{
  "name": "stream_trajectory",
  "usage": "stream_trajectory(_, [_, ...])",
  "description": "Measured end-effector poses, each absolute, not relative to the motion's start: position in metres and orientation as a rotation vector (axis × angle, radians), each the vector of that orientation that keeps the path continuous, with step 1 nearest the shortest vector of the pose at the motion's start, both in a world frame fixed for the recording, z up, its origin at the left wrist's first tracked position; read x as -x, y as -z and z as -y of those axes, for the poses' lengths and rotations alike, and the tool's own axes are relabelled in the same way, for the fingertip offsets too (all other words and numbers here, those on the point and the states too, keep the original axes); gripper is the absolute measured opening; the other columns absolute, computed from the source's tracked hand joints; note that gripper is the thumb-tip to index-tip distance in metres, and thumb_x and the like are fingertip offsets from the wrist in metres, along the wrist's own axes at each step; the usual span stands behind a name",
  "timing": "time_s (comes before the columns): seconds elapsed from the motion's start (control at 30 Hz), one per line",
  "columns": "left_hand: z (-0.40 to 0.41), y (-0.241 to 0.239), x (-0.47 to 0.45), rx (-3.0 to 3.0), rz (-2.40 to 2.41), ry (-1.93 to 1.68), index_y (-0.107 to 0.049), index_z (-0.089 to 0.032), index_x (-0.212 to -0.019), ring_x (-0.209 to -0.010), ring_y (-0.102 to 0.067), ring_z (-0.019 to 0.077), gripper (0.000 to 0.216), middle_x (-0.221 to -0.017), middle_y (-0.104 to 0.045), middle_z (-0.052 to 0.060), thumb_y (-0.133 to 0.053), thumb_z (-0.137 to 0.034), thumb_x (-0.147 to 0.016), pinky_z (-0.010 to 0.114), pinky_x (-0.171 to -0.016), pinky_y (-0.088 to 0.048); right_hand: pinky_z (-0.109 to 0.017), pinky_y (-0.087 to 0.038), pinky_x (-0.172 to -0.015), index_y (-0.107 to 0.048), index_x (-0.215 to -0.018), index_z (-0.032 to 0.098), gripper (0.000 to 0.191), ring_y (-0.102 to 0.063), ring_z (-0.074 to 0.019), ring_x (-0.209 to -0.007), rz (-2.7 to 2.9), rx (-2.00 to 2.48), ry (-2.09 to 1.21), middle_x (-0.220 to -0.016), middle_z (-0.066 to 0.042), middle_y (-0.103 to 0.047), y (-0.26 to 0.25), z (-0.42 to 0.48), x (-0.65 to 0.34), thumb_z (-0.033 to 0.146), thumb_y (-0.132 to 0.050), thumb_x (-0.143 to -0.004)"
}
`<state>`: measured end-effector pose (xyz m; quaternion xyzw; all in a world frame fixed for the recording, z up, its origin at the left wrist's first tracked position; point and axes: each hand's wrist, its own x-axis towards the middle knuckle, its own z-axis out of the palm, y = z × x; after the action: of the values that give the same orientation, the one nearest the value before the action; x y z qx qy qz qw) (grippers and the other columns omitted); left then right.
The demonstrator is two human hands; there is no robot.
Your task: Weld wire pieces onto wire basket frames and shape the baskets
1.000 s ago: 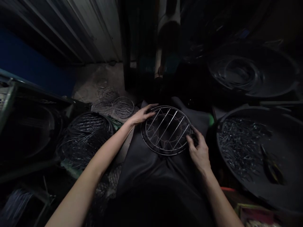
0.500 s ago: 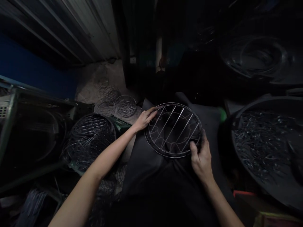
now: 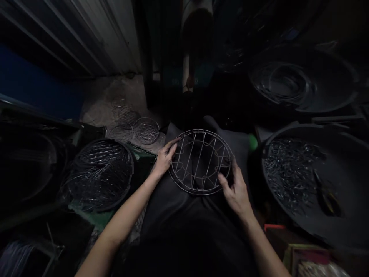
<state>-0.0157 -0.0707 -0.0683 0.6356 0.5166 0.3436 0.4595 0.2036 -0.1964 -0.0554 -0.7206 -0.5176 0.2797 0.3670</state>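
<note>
A round wire rack (image 3: 201,161) with straight bars across a ring frame lies on the dark cloth over my lap (image 3: 184,215). My left hand (image 3: 164,158) grips its left rim with curled fingers. Over on the rack's right rim, my right hand (image 3: 235,188) pinches the wire between thumb and fingers. Both hands hold the same rack between them.
A stack of round wire racks (image 3: 99,173) sits in a dark tub at my left, and smaller wire rings (image 3: 145,130) lie on the floor behind it. A large black basin (image 3: 305,181) of small metal clips with pliers (image 3: 325,194) stands at my right. Another basin (image 3: 288,82) of coiled wire is farther back.
The rack has been turned in my hands, so its bars now run nearly upright instead of slanting. My left hand slid lower on the left rim.
</note>
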Motion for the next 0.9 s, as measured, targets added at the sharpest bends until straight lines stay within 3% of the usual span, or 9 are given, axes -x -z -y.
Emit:
stream_trajectory(0.2, [0.064,0.08,0.025,-1.619,-1.202,-0.834,-0.058,-0.021,-0.118,-0.107,-0.057,0.018,0.036,-0.118,-0.061,0.005,-0.044,-0.04,-0.091,0.03,-0.093,-0.044,-0.048,-0.024,-0.112,-0.017,-0.147,0.02,0.074,-0.025,-0.0235,-0.138,1.362,1.818,-0.897,-0.15,-0.011,-0.025,0.059,0.207,-0.202,0.049,-0.048,-0.087])
stream_trajectory(0.37, [0.06,0.085,0.024,-1.611,-1.187,-0.816,-0.058,-0.021,-0.117,-0.063,-0.053,0.01,0.036,-0.082,-0.061,0.001,-0.046,-0.042,-0.09,0.021,-0.06,-0.045,-0.047,-0.022,-0.113,-0.012,-0.148,0.023,0.073,-0.024,-0.0217,-0.138,1.39,1.802,-0.929,-0.151,-0.01,-0.024,0.055,0.203,-0.208,0.051,-0.044,-0.089])
stream_trajectory(0.43, [0.061,0.084,0.025,-1.608,-1.174,-0.818,-0.057,-0.021,-0.117,-0.057,-0.048,0.0085,0.036,-0.077,-0.057,0.0,-0.046,-0.042,-0.09,0.019,-0.054,-0.042,-0.047,-0.023,-0.112,-0.012,-0.148,0.022,0.075,-0.025,-0.023,-0.137,1.438,1.77,-0.918,-0.15,-0.01,-0.024,0.054,0.206,-0.209,0.054,-0.044,-0.088])
stream_trajectory(0.57, [0.063,0.084,0.026,-1.642,-1.149,-0.842,-0.057,-0.021,-0.117,-0.062,-0.051,0.0087,0.037,-0.085,-0.059,0.001,-0.046,-0.044,-0.09,0.02,-0.058,-0.044,-0.051,-0.026,-0.109,-0.003,-0.149,0.019,0.102,-0.023,-0.0297,-0.137,1.523,1.828,-0.853,-0.151,-0.014,-0.02,0.052,0.212,-0.205,0.062,-0.058,-0.074])
stream_trajectory(0.67, [0.064,0.087,0.025,-1.691,-1.149,-0.881,-0.057,-0.02,-0.116,-0.077,-0.058,0.0119,0.037,-0.097,-0.062,0.004,-0.044,-0.044,-0.091,0.023,-0.072,-0.047,-0.058,-0.027,-0.105,0.007,-0.148,0.019,0.12,-0.019,-0.0349,-0.137,1.553,1.936,-0.824,-0.151,-0.018,-0.014,0.053,0.211,-0.197,0.066,-0.065,-0.064])
stream_trajectory(0.8, [0.067,0.092,0.023,-1.737,-1.17,-0.885,-0.055,-0.02,-0.118,-0.096,-0.059,0.0161,0.04,-0.107,-0.062,0.005,-0.041,-0.046,-0.091,0.029,-0.086,-0.046,-0.06,-0.028,-0.103,0.017,-0.145,0.02,0.121,-0.02,-0.0361,-0.136,1.591,1.945,-0.813,-0.151,-0.02,-0.008,0.06,0.209,-0.191,0.067,-0.062,-0.067])
stream_trajectory(0.9, [0.063,0.085,0.03,-1.811,-1.144,-0.806,-0.054,-0.02,-0.12,-0.105,-0.056,0.0181,0.042,-0.111,-0.06,0.007,-0.039,-0.048,-0.092,0.033,-0.094,-0.043,-0.062,-0.029,-0.1,0.016,-0.145,0.02,0.122,-0.019,-0.0374,-0.136,1.619,1.926,-0.77,-0.151,-0.02,-0.009,0.068,0.21,-0.191,0.067,-0.063,-0.066])
